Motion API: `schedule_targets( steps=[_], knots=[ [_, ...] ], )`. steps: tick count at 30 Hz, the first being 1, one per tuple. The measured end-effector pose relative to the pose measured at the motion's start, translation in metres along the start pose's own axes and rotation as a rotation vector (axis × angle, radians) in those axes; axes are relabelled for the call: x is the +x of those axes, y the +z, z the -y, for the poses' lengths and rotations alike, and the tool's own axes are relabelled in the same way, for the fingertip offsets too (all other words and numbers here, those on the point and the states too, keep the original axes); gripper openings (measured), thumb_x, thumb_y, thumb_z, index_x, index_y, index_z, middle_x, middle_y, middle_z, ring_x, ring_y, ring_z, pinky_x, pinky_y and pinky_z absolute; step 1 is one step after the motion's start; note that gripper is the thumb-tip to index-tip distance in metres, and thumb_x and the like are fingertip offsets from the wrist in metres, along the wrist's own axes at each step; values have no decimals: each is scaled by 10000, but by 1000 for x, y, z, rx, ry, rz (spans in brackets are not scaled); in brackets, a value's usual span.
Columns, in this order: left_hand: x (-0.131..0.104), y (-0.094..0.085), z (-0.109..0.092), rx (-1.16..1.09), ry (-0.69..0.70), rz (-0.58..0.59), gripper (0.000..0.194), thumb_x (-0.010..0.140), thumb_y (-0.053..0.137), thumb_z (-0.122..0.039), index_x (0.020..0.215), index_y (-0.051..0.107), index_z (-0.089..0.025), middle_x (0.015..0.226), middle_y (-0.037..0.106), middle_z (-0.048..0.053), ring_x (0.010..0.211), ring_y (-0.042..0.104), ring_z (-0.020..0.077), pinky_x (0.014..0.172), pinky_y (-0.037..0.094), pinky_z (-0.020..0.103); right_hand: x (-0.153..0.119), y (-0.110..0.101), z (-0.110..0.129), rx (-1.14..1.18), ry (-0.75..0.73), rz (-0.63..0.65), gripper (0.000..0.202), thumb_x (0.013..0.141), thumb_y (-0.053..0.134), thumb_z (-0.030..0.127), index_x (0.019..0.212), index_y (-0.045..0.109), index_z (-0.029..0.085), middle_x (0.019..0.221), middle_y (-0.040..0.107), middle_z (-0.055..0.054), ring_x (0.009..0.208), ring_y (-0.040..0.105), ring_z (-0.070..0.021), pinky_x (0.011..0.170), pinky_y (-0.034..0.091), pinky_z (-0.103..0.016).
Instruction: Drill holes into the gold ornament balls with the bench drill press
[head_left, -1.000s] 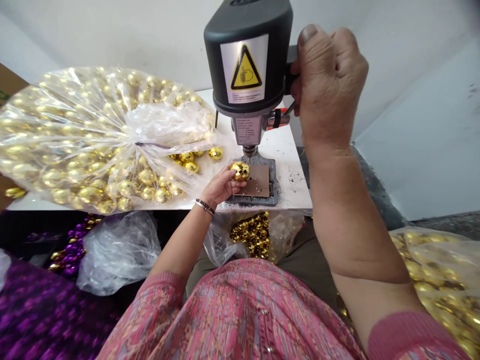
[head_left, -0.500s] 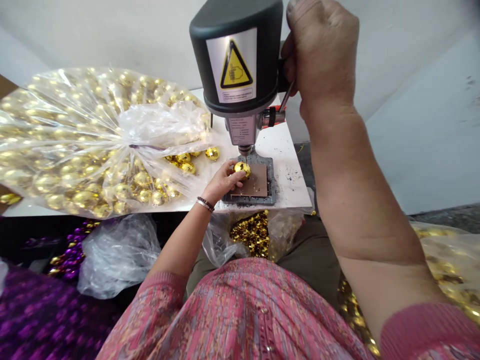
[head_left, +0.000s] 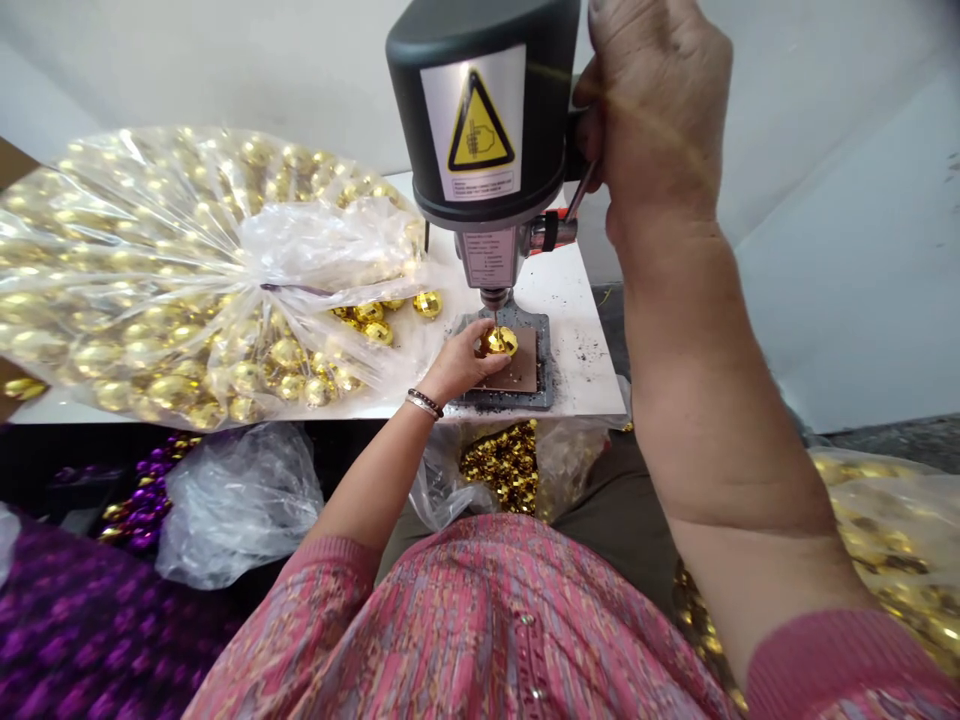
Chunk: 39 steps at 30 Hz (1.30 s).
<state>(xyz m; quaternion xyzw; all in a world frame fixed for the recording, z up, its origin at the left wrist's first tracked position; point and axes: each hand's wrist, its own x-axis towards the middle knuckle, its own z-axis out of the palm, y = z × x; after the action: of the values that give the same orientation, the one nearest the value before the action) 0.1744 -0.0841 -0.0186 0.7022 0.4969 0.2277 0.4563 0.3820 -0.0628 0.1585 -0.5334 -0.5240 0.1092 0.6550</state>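
My left hand (head_left: 469, 358) grips a shiny gold faceted ball (head_left: 501, 342) between thumb and fingers, on the brown board (head_left: 523, 376) over the drill press base (head_left: 545, 360). Directly above, the thin drill bit (head_left: 496, 318) meets the top of the ball; whether it has gone in I cannot tell. At the upper right, my right hand (head_left: 656, 110) is closed around the feed handle (head_left: 581, 190) of the drill press (head_left: 480, 120). Its fingertips are partly hidden behind the black housing.
A large clear bag of gold balls (head_left: 172, 290) fills the table's left side, with several loose balls (head_left: 427, 303) beside it. Dark shavings dot the white table (head_left: 581, 340). Below its front edge are gold pieces (head_left: 506, 465) in an open bag and a crumpled plastic bag (head_left: 240, 500).
My left hand has moved the gold ball slightly right, under the drill bit and onto the board. My right hand stays on the feed handle.
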Motion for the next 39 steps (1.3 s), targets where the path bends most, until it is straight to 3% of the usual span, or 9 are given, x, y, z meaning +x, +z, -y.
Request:
schedule_targets(
  steps=[3, 7, 10, 14, 18, 25, 29, 33, 39],
  knots=[
    [-2, 2, 2, -32, 0, 1, 624, 847, 970, -193, 1444, 785, -178, 1209, 853, 77, 929, 734, 187, 906, 626, 297, -15, -5, 6, 79, 82, -40, 466, 1170, 574, 290, 757, 358, 271, 657, 437, 59, 657, 432, -76, 589, 395, -255],
    [-3, 4, 4, -30, 12, -10, 618, 852, 975, -192, 1446, 802, -171, 1149, 859, 61, 972, 751, 205, 961, 623, 306, -59, -20, 6, 128, -184, 26, 469, 1116, 688, 360, 771, 393, 242, 677, 456, 55, 631, 414, -69, 611, 337, -273],
    [-3, 5, 4, -19, 2, -7, 662, 859, 970, -193, 1495, 790, -163, 1130, 862, 54, 995, 763, 213, 989, 617, 309, -94, -31, 1, 57, -282, 46, 356, 1083, 690, 377, 812, 537, 205, 714, 520, 47, 655, 451, -63, 692, 402, -265],
    [-4, 6, 3, -17, -3, -5, 694, 873, 959, -199, 1540, 771, -157, 1103, 858, 47, 1019, 772, 219, 1000, 612, 306, -123, -34, -10, 14, -300, 11, 117, 1006, 685, 247, 971, 793, 217, 898, 725, 18, 761, 588, -72, 798, 558, -264],
    [-5, 7, 4, -13, 6, -4, 690, 873, 959, -202, 1536, 772, -150, 1045, 845, 43, 1010, 770, 229, 989, 615, 311, -135, -31, -26, -29, -342, -14, 214, 1019, 655, 267, 1113, 846, 287, 975, 786, 20, 816, 673, -95, 844, 625, -279],
    [-4, 8, 9, -1, 61, -11, 569, 870, 956, -219, 1421, 814, -196, 1042, 824, 31, 964, 749, 232, 948, 600, 312, -147, -24, -48, -56, -335, -89, 257, 1109, 612, 461, 1161, 823, 323, 1027, 770, -10, 863, 698, -126, 861, 642, -333],
    [-4, 8, 11, -5, 73, -15, 527, 867, 955, -221, 1377, 824, -203, 1017, 807, 26, 925, 726, 226, 928, 589, 316, -152, -20, -53, -32, -415, -149, 207, 1100, 623, 364, 1115, 825, 325, 960, 748, 3, 865, 711, -123, 848, 626, -316],
    [-3, 8, 12, 21, 77, -16, 514, 867, 952, -241, 1363, 823, -214, 983, 798, 13, 919, 722, 228, 931, 592, 318, -152, -15, -55, -24, -514, -223, 217, 1062, 629, 242, 1034, 835, 305, 871, 743, 25, 752, 652, -102, 730, 551, -275],
    [-4, 9, 14, 31, 110, 5, 412, 904, 918, -265, 1302, 833, -203, 1019, 826, 30, 929, 746, 235, 924, 602, 328, -158, -9, -70, -29, -502, -264, 232, 1070, 613, 325, 951, 799, 254, 851, 732, -10, 764, 668, -141, 731, 557, -327]
  ],
)
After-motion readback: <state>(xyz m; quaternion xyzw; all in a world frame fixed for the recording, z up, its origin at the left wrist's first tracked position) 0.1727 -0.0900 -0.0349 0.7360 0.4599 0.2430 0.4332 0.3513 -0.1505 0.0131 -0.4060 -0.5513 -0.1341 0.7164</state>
